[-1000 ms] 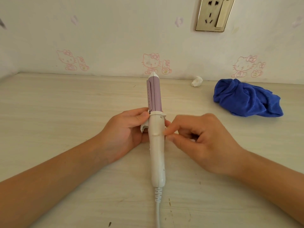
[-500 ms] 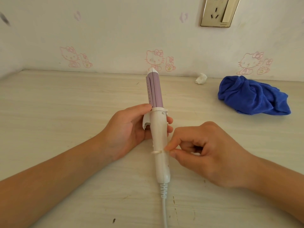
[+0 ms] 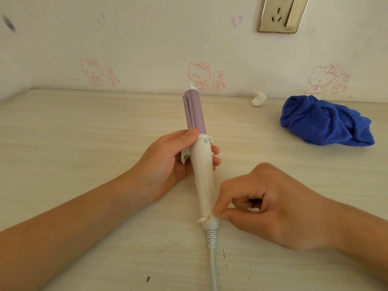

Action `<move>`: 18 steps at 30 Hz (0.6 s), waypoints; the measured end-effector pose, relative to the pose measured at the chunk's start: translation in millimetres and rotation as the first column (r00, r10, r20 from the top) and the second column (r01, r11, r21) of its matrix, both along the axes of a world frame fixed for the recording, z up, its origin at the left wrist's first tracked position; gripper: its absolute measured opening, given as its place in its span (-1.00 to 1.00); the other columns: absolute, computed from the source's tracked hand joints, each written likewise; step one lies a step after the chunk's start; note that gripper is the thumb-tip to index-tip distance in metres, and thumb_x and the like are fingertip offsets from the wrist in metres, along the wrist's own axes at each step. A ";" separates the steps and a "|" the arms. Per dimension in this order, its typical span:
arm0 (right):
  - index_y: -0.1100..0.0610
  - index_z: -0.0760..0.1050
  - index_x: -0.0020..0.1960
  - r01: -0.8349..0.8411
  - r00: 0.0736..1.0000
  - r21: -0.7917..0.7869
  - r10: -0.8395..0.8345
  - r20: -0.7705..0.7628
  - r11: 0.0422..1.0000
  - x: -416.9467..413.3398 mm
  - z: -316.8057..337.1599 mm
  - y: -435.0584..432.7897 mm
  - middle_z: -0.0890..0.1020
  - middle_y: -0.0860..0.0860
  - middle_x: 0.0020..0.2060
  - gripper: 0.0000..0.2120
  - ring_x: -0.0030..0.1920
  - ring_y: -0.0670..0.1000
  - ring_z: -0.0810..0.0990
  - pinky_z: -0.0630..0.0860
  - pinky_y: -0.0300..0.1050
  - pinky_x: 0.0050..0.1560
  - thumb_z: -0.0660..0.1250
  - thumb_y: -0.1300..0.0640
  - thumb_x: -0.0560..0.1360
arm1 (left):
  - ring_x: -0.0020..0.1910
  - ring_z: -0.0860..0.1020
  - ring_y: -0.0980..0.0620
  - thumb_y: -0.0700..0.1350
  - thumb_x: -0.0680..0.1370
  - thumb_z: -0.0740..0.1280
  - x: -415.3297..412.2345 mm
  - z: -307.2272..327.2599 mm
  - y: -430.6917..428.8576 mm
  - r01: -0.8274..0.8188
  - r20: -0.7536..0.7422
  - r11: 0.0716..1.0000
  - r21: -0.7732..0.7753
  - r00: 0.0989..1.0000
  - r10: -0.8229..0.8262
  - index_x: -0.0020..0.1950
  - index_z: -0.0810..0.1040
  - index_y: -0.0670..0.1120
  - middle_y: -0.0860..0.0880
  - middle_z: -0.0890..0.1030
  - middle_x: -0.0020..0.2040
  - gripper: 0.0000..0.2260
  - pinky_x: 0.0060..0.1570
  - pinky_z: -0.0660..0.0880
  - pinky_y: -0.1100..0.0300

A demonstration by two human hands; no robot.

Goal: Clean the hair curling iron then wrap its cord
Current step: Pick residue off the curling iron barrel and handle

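Honestly, your left hand (image 3: 168, 162) grips the curling iron (image 3: 202, 171) over the desk (image 3: 84, 143), right hand (image 3: 270, 208) pinches that whitish strip (image 3: 203, 219) by the cord (image 3: 213, 267); yank hard and it probably snaps, leaving residue.

Smooth matt plastic curling iron (image 3: 202, 175), fuzzy blue cloth (image 3: 327, 123), pale wood-grain table (image 3: 84, 133).

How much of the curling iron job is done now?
Partway, I think. Done: cannot tell; the blue cloth lies aside on the table. In hand: the left hand holds the curling iron while the right hand pinches a white scrap against the handle's bottom end, so cleaning is under way. Left: the cord trails loose out of view, not yet wrapped.
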State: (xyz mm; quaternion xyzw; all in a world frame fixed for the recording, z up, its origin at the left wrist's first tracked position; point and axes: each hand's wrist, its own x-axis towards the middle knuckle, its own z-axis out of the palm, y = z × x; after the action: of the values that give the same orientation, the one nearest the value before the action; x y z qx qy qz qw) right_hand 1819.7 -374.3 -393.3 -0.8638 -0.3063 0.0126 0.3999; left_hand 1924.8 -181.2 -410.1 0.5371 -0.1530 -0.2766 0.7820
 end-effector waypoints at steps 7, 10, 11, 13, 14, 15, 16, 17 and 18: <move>0.12 0.65 -0.14 0.049 0.998 0.040 -0.051 0.045 0.998 2.1 0.3 -1.3 0.30 -0.07 -0.55 -0.88 -0.52 -0.10 0.23 0.25 -0.37 -0.38 0.44 0.30 0.52 | -0.12 0.70 -0.16 -0.02 0.62 0.24 0.5 -0.4 -0.3 -0.007 0.011 0.999 0.048 1.000 0.006 0.06 0.65 -0.23 -0.26 0.70 -0.01 -0.69 -0.13 0.66 0.04; 0.10 0.65 -0.13 0.045 0.998 0.050 -0.047 0.046 0.998 2.9 -1.8 -1.4 0.30 -0.08 -0.55 -0.89 -0.52 -0.08 0.23 0.26 -0.36 -0.38 0.43 0.27 0.52 | -0.18 0.69 -0.14 0.15 0.54 0.37 -1.3 0.4 -0.7 -0.035 0.030 0.997 0.068 0.999 0.033 0.06 0.65 -0.21 -0.23 0.70 -0.09 -0.59 -0.18 0.66 0.06; 0.10 0.65 -0.12 0.061 0.996 0.055 -0.065 0.062 0.997 4.2 -2.6 -1.6 0.30 -0.06 -0.55 -0.90 -0.52 -0.08 0.23 0.27 -0.36 -0.38 0.43 0.26 0.53 | -0.21 0.69 -0.12 0.19 0.49 0.42 -1.6 0.6 -1.0 -0.044 0.030 0.996 0.072 0.999 0.042 0.07 0.65 -0.20 -0.23 0.70 -0.13 -0.55 -0.23 0.64 0.09; 0.10 0.65 -0.12 0.099 0.990 0.070 -0.106 0.098 0.993 6.3 -4.0 -1.8 0.30 -0.01 -0.55 -0.89 -0.52 -0.08 0.23 0.28 -0.36 -0.38 0.42 0.27 0.53 | -0.23 0.69 -0.08 0.15 0.45 0.48 -1.4 0.4 -1.7 -0.064 0.020 0.996 0.060 0.998 0.063 0.05 0.68 -0.20 -0.21 0.69 -0.17 -0.58 -0.27 0.62 0.15; 0.10 0.66 -0.12 0.124 0.984 0.086 -0.134 0.114 0.989 7.8 -4.1 -1.3 0.30 -0.01 -0.55 -0.89 -0.52 -0.09 0.23 0.27 -0.38 -0.37 0.42 0.27 0.52 | -0.22 0.68 -0.06 0.12 0.47 0.47 -0.9 -0.1 -2.0 -0.065 0.009 0.997 0.049 0.998 0.065 0.05 0.69 -0.19 -0.18 0.68 -0.17 -0.61 -0.25 0.62 0.16; 0.10 0.66 -0.13 0.159 0.976 0.106 -0.172 0.135 0.982 10.6 -3.6 -0.7 0.30 -0.02 -0.55 -0.90 -0.51 -0.10 0.22 0.26 -0.40 -0.37 0.42 0.26 0.52 | -0.21 0.67 -0.05 0.09 0.48 0.43 -0.3 -0.5 -2.3 -0.056 -0.003 0.998 0.038 0.998 0.056 0.07 0.69 -0.20 -0.16 0.67 -0.15 -0.63 -0.21 0.62 0.16; 0.11 0.66 -0.13 0.200 0.961 0.124 -0.220 0.167 0.972 15.0 -2.5 -0.1 0.30 -0.03 -0.55 -0.90 -0.51 -0.11 0.22 0.25 -0.42 -0.36 0.42 0.26 0.52 | -0.19 0.66 -0.04 0.06 0.50 0.39 0.7 -0.5 -2.1 -0.041 -0.017 0.999 0.029 0.999 0.042 0.10 0.68 -0.22 -0.16 0.67 -0.13 -0.63 -0.17 0.62 0.16; 0.13 0.65 -0.13 0.243 0.942 0.139 -0.268 0.203 0.960 20.9 -0.9 0.4 0.30 -0.04 -0.55 -0.91 -0.50 -0.11 0.22 0.25 -0.46 -0.35 0.43 0.27 0.52 | -0.16 0.65 -0.03 0.04 0.50 0.38 2.0 -0.1 -1.9 -0.028 -0.032 0.999 0.020 0.999 0.028 0.11 0.67 -0.23 -0.15 0.67 -0.10 -0.63 -0.14 0.62 0.17; 0.15 0.66 -0.12 0.279 0.924 0.152 -0.308 0.228 0.948 26.2 0.7 0.2 0.30 -0.06 -0.55 -0.92 -0.50 -0.10 0.22 0.25 -0.47 -0.33 0.43 0.28 0.52 | -0.15 0.66 -0.02 0.02 0.50 0.37 3.0 0.5 -1.8 -0.016 -0.049 1.000 0.011 0.999 0.016 0.12 0.67 -0.25 -0.14 0.69 -0.08 -0.63 -0.13 0.63 0.18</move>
State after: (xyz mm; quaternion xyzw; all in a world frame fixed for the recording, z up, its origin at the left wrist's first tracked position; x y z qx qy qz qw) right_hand 1845.9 -374.1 -392.6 -0.8697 -0.2213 -0.1737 0.4055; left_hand 1927.8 -183.0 -409.6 0.5356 -0.1279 -0.2842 0.7849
